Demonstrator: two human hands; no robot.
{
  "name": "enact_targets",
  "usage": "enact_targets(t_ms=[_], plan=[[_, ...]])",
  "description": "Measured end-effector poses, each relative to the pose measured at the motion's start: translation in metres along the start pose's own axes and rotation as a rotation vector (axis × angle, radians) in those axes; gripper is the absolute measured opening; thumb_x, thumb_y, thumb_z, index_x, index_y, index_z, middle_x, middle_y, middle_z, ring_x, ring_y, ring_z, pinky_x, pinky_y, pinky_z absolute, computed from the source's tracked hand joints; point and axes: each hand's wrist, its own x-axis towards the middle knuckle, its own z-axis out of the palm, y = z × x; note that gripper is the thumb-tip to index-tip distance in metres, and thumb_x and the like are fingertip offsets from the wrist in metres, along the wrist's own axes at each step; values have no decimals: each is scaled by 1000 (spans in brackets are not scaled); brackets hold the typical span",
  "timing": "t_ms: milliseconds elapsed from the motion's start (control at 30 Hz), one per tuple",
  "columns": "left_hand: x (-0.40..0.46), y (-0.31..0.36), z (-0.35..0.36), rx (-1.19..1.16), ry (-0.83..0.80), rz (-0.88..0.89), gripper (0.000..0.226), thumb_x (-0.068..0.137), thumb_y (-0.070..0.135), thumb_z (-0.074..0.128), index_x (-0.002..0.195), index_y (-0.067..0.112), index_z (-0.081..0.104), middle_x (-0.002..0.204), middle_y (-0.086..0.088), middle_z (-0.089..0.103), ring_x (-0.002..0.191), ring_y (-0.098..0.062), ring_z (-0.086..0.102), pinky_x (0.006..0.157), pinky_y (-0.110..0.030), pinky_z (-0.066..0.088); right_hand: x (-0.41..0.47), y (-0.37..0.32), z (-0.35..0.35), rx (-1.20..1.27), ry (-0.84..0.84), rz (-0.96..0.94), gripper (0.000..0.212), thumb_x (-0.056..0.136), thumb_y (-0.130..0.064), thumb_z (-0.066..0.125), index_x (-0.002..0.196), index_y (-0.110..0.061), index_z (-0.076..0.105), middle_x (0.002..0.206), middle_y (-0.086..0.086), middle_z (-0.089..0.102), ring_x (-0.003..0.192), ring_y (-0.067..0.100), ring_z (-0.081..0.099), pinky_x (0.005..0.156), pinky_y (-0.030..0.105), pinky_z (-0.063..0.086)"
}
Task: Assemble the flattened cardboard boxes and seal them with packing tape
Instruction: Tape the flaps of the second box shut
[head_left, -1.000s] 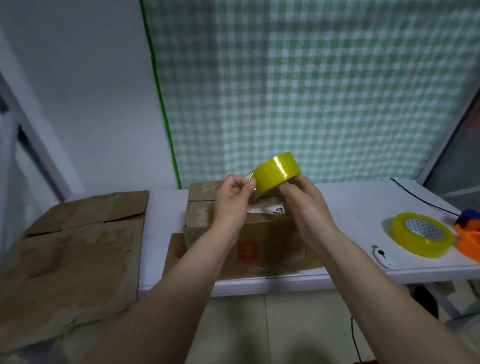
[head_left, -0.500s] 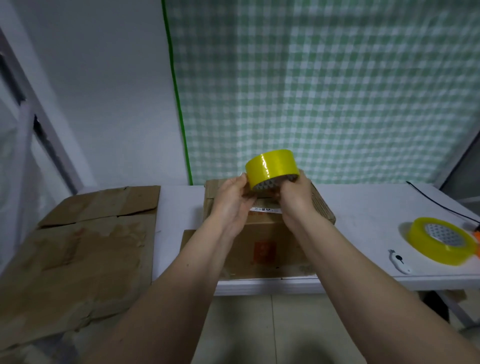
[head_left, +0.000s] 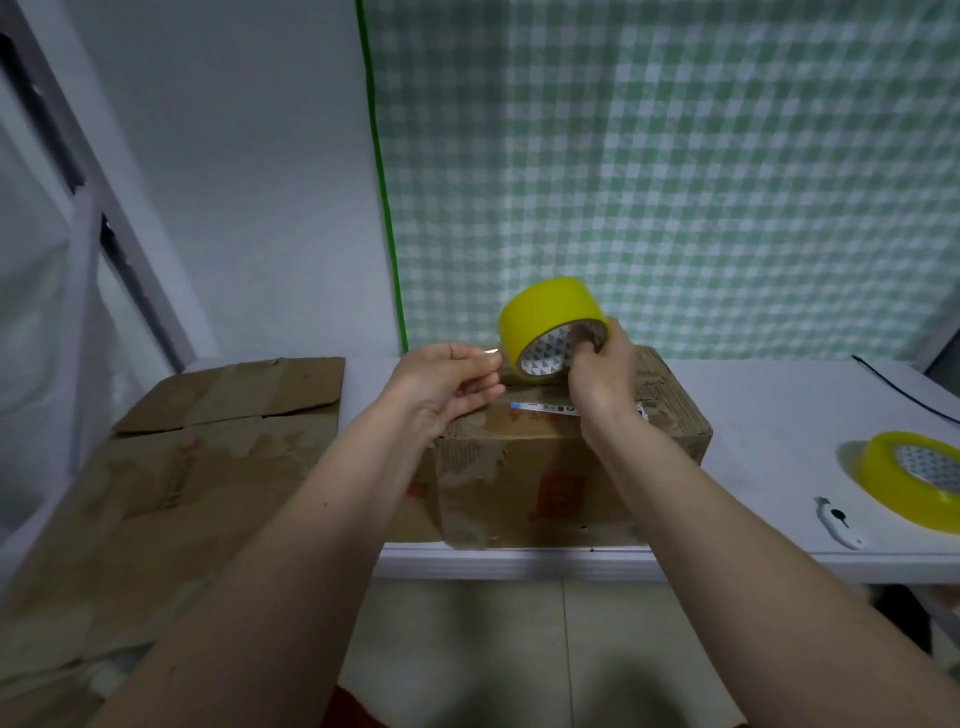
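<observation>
Above the assembled cardboard box, the right hand gripped the yellow tape roll through its core while the left hand fingers pinched the free end, probably to draw out a sealing strip.

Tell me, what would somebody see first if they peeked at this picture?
First, the bright yellow tape roll, held up over the closed brown box at the middle of the white table. The right hand grips the roll, and the left hand pinches its loose end. A second tape roll lies at the table's right edge, and flat cardboard lies on the left.
</observation>
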Motion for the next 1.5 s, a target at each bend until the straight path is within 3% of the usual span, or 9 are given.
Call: enact_targets(t_ms=[333, 500, 767, 867, 1033, 1233, 1367, 1433, 1500], plan=[[8, 4, -40, -24, 93, -89, 10, 93, 2, 58, 83, 1, 56, 64, -7, 54, 46, -7, 49, 50, -26, 57, -1, 2, 10, -216, -135, -45, 19, 102, -16, 36, 113, -10, 50, 90, -2, 54, 76, 14, 51, 67, 32, 40], [18, -3, -39, 277, 302, 24, 20, 96, 14, 57, 77, 12, 55, 70, 0, 54, 52, -6, 42, 45, -17, 48, -2, 3, 17, -359, -190, -147, 23, 101, -18, 35, 120, -9, 44, 96, 4, 53, 85, 22, 49, 70, 37, 38], [32, -10, -53, 344, 386, -6, 15, 96, 16, 57, 84, 9, 54, 73, -2, 55, 58, -8, 45, 52, -19, 48, -1, 3, 35, -554, -217, -322, 25, 100, -14, 38, 125, -10, 42, 86, 7, 53, 80, 27, 53, 64, 36, 35], [35, -17, -52, 370, 379, -29, 26, 97, 14, 55, 72, 8, 52, 75, -4, 54, 59, -12, 46, 58, -23, 47, -1, 5, 37, -574, -255, -355, 30, 98, -13, 40, 128, -12, 41, 89, 5, 51, 80, 26, 51, 64, 37, 35], [34, -42, -42, 791, 412, 144, 36, 102, 24, 41, 67, 15, 40, 89, -9, 58, 88, -29, 56, 70, -32, 39, -1, 7, 37, -579, -275, -313, 28, 98, -12, 40, 126, -14, 41, 74, -1, 48, 72, 24, 49, 62, 36, 33], [34, -48, -60, 1041, 300, -21, 38, 99, 28, 45, 130, 7, 39, 127, -13, 56, 116, -32, 54, 94, -39, 44, -2, 6, 35, -540, -280, -280, 26, 97, -10, 44, 123, -14, 42, 74, -1, 50, 72, 22, 49, 63, 35, 36], [15, -31, -50, 615, 82, 322, 51, 96, 4, 37, 145, 20, 37, 141, 11, 44, 131, -6, 39, 109, -23, 29, -3, 6, 36, -535, -286, -267, 27, 97, -10, 43, 124, -14, 42, 79, 3, 54, 75, 26, 53, 63, 37, 38], [6, -32, -42, 620, -136, 345, 54, 95, 23, 48, 146, 31, 32, 137, 19, 45, 121, 1, 46, 106, -24, 34, -4, 5, 36, -535, -279, -269, 26, 97, -11, 43, 123, -11, 42, 85, 7, 56, 81, 30, 55, 66, 39, 41], [8, -43, -44, 848, -158, 379, 85, 80, 60, 61, 149, 33, 20, 144, 15, 42, 128, -2, 43, 111, -31, 33, -5, 4, 36, -535, -276, -260, 25, 97, -12, 42, 122, -10, 42, 95, 12, 59, 89, 33, 56, 73, 44, 44]])
